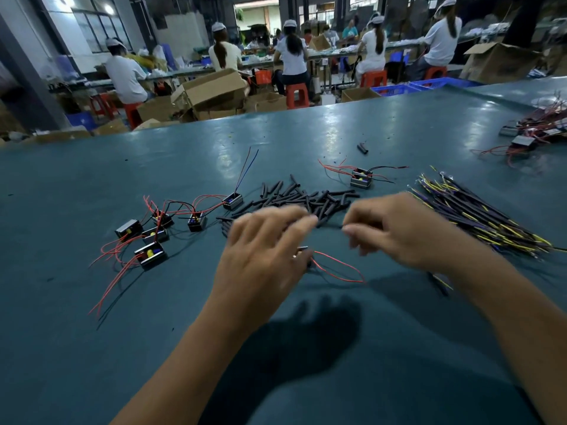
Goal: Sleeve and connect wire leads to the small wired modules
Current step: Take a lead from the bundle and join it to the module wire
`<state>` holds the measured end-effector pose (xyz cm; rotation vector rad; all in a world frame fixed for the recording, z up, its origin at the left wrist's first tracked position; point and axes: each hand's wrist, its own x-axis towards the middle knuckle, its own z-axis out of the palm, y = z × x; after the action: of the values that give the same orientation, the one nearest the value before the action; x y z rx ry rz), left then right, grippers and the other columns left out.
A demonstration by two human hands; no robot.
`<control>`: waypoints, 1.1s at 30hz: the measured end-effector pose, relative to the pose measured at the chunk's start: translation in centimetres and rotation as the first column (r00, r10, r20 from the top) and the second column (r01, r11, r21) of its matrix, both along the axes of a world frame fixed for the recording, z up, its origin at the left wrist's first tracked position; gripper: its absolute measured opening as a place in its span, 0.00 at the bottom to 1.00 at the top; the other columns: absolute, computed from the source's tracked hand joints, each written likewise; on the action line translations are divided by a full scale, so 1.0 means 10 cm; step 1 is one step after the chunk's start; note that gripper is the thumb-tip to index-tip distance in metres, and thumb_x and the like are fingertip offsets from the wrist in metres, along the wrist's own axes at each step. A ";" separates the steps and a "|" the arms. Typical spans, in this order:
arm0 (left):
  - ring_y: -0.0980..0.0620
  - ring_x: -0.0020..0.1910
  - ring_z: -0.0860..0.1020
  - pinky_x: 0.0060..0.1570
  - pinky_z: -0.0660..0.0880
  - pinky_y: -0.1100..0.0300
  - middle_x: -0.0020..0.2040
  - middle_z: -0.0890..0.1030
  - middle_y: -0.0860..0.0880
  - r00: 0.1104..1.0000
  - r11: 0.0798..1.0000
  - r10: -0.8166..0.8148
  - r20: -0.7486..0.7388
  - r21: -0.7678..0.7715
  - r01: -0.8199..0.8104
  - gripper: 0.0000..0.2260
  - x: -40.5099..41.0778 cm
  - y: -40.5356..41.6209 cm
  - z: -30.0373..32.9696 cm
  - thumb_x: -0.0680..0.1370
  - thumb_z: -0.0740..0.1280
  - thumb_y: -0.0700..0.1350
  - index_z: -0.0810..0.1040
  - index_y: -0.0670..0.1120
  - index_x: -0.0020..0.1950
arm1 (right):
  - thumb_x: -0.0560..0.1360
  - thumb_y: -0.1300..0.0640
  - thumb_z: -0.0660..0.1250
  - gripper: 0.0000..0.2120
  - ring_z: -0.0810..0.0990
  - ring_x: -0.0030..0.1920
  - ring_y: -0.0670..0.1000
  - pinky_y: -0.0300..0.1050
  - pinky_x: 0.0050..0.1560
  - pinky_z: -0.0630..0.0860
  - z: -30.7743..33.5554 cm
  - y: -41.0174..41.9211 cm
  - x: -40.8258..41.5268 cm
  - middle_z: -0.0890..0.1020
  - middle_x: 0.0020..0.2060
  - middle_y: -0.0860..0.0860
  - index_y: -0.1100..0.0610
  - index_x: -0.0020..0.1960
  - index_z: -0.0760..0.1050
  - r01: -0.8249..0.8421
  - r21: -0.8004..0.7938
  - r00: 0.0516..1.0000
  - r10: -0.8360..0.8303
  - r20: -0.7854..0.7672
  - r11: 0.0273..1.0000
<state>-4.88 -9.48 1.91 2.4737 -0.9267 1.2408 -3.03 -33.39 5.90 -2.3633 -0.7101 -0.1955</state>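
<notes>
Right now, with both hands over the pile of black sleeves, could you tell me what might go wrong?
1. The left hand covers a small module whose thin red wire loop lies free on the green table; a wrist could snag it.
2. The loose pile of short black sleeve tubes could scatter if brushed.
3. The right hand sits near the yellow-and-black lead bundle and might drag leads.

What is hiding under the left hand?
Under the left hand a small dark module peeks out by the fingers, with a red wire loop trailing from it over the green table. The hand covers most of the module.
</notes>
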 end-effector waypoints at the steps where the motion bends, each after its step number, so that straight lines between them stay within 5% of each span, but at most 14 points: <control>1: 0.45 0.63 0.76 0.62 0.68 0.51 0.65 0.79 0.48 1.000 0.998 0.019 0.017 -0.065 -0.018 0.15 0.00 0.03 0.02 0.79 0.69 0.47 0.79 0.45 0.66 | 0.78 0.59 0.68 0.08 0.82 0.30 0.42 0.39 0.36 0.78 0.01 -0.11 0.06 0.84 0.32 0.43 0.53 0.41 0.77 0.101 0.064 0.994 -0.104 0.041 0.993; 5: 0.44 0.64 0.74 0.65 0.66 0.54 0.66 0.75 0.46 0.999 0.982 0.005 -0.033 -0.191 -0.011 0.18 -0.02 0.09 0.03 0.80 0.65 0.47 0.71 0.44 0.69 | 0.79 0.57 0.67 0.09 0.82 0.28 0.46 0.43 0.34 0.76 0.01 -0.72 0.28 0.84 0.31 0.48 0.54 0.40 0.76 0.508 0.243 0.832 -0.544 0.108 0.826; 9: 0.45 0.63 0.75 0.65 0.67 0.54 0.65 0.76 0.48 0.994 0.987 -0.053 -0.100 -0.156 0.037 0.16 -0.01 0.06 -0.05 0.79 0.65 0.46 0.74 0.44 0.67 | 0.77 0.48 0.69 0.13 0.81 0.35 0.50 0.43 0.37 0.74 -0.20 -1.14 0.44 0.84 0.34 0.53 0.54 0.39 0.80 0.684 -0.048 0.728 -0.685 -0.027 0.728; 15: 0.47 0.62 0.74 0.63 0.71 0.52 0.62 0.77 0.47 0.990 0.983 -0.042 -0.133 -0.183 0.017 0.12 0.04 0.13 -0.08 0.79 0.65 0.46 0.80 0.43 0.59 | 0.78 0.50 0.67 0.14 0.78 0.55 0.65 0.54 0.55 0.76 -0.45 -1.51 0.63 0.81 0.53 0.65 0.61 0.53 0.80 0.900 -0.282 0.379 -0.917 0.125 0.333; 22: 0.48 0.59 0.73 0.60 0.72 0.51 0.61 0.77 0.46 0.984 0.983 -0.057 -0.170 -0.183 0.025 0.11 0.03 0.14 -0.08 0.79 0.65 0.46 0.81 0.42 0.56 | 0.78 0.55 0.68 0.11 0.79 0.55 0.66 0.55 0.56 0.78 -0.49 -1.48 0.68 0.81 0.54 0.65 0.63 0.55 0.80 0.893 -0.315 0.360 -0.930 0.074 0.321; 29: 0.48 0.57 0.76 0.58 0.72 0.53 0.58 0.79 0.48 0.982 0.980 -0.057 -0.182 -0.198 0.020 0.11 0.02 0.15 -0.04 0.79 0.64 0.46 0.81 0.43 0.55 | 0.80 0.58 0.64 0.08 0.77 0.48 0.67 0.56 0.48 0.73 -0.23 -1.08 0.55 0.79 0.48 0.66 0.63 0.49 0.76 0.833 0.145 0.482 -0.829 0.285 0.534; 31: 0.47 0.56 0.77 0.57 0.73 0.52 0.57 0.79 0.48 0.980 0.980 -0.061 -0.190 -0.199 0.022 0.11 0.01 0.15 -0.04 0.79 0.64 0.46 0.81 0.42 0.55 | 0.81 0.57 0.63 0.10 0.79 0.45 0.64 0.53 0.47 0.74 -0.21 -1.02 0.53 0.81 0.45 0.64 0.63 0.50 0.77 0.814 0.242 0.493 -0.848 0.194 0.529; 33: 0.47 0.55 0.77 0.56 0.72 0.53 0.56 0.80 0.48 0.979 0.979 -0.063 -0.193 -0.205 0.023 0.11 0.01 0.15 -0.03 0.79 0.64 0.46 0.81 0.42 0.54 | 0.82 0.57 0.61 0.10 0.79 0.37 0.56 0.49 0.41 0.75 -0.20 -0.92 0.52 0.82 0.40 0.59 0.64 0.53 0.76 0.743 0.389 0.608 -0.793 -0.051 0.545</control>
<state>-4.76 -8.03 1.56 2.3517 -0.7590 0.9973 2.20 -42.58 3.89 -2.1253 0.3795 -0.8041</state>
